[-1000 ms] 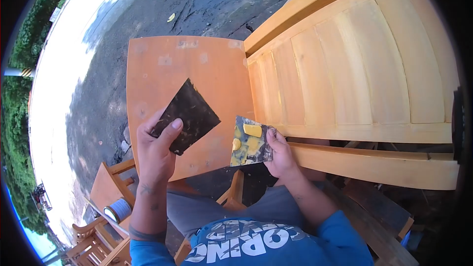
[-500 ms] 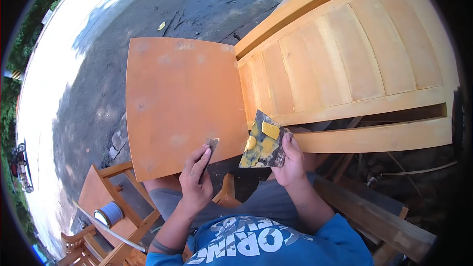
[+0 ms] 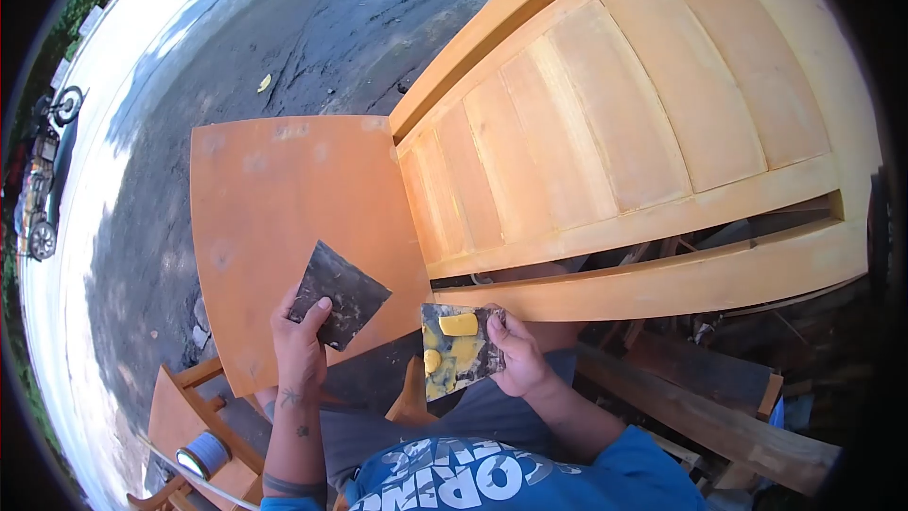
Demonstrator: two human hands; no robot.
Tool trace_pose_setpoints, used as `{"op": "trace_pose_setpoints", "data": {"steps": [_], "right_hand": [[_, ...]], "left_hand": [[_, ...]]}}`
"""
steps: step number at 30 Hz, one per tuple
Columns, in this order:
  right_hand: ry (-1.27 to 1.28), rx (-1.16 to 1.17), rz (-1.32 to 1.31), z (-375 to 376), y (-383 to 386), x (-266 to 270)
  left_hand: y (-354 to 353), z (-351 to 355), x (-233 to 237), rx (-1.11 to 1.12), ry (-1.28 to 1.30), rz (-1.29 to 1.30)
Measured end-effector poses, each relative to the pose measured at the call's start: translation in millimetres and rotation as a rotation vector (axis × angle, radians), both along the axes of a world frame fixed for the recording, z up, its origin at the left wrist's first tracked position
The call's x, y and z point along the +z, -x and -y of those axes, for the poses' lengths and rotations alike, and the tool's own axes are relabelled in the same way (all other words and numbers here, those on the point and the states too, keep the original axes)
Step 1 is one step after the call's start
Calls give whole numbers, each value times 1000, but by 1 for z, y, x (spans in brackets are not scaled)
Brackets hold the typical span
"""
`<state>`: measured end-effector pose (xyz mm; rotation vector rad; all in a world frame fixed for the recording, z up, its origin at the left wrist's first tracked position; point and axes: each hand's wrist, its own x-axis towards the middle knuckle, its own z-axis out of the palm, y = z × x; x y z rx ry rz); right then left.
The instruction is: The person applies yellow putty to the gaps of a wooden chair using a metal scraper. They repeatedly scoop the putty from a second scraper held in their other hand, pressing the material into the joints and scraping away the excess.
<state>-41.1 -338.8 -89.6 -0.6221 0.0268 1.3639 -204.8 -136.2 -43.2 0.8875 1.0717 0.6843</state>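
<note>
My left hand (image 3: 301, 336) is closed on a thin, dark, square scraper plate (image 3: 345, 291), its worn, scuffed face turned up and my thumb lying across its near edge. The plate is over the near part of an orange-brown wooden chair seat (image 3: 293, 194). In my right hand (image 3: 518, 360) is a dark, square putty board (image 3: 482, 345) smeared with yellow paste. A thick slab of yellow putty (image 3: 459, 325) and a smaller lump sit on its face. My fingers grip its right edge, and the two plates are apart.
A slatted wooden chair back (image 3: 577, 123) rises from the seat's right side. A round tin (image 3: 203, 455) stands on another wooden frame at lower left. Wooden beams (image 3: 700, 416) lie at lower right. A motorbike (image 3: 45, 175) is by the road.
My left hand has turned the scraper plate from nearly edge-on to face-up. My right hand has turned and lowered the putty board. The view has shifted, so the chair appears further left.
</note>
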Motion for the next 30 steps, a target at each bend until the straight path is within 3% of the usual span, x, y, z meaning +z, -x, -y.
{"op": "trace_pose_setpoints", "data": {"steps": [3,6,10,12,15,18,22,25,30], "right_hand": [[-6,131,-36,3,4,-14],[12,265,-10,-4,16,-37],[118,457,161,-20,30,-61],[133,549,271,-25,31,-74],[138,610,324,-26,30,-86],[125,627,385,-32,25,-82],[107,666,397,-43,24,-84],[88,690,415,-44,30,-92],[55,617,439,-44,32,-92]], "left_hand": [[-9,-16,11,6,80,98],[-42,-34,29,-182,-96,142],[-129,-36,51,-623,-549,-76],[-163,-44,48,-870,-646,-185],[-199,-45,54,-823,-731,-306],[-213,-33,64,-842,-981,-484],[-222,-31,62,-835,-1180,-465],[-229,-33,68,-887,-951,-443],[-226,-43,65,-644,-573,-317]]}}
